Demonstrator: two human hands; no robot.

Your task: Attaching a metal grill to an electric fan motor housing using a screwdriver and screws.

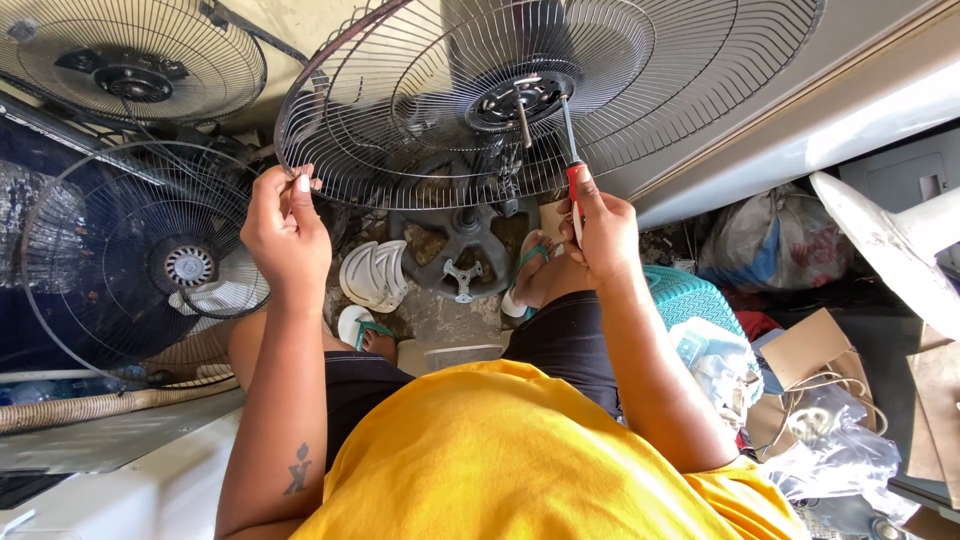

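Note:
A large round wire fan guard (pixel 640 90) stands tilted in front of me, its motor hub (pixel 520 98) and bare shaft at the middle. My left hand (pixel 285 230) grips the guard's lower left rim. My right hand (pixel 600 235) is closed on a screwdriver (pixel 572 165) with a red handle, whose tip reaches up to the hub. I sit in a yellow shirt and black shorts, feet in green sandals below the guard.
Two more fan guards (pixel 130 65) (pixel 110 260) stand at the left. A black fan base (pixel 462 240) and a white blade piece (pixel 372 275) lie on the ground. A teal basket (pixel 690 295), bags and cardboard (pixel 810 350) crowd the right. A white fan blade (pixel 885 245) juts in.

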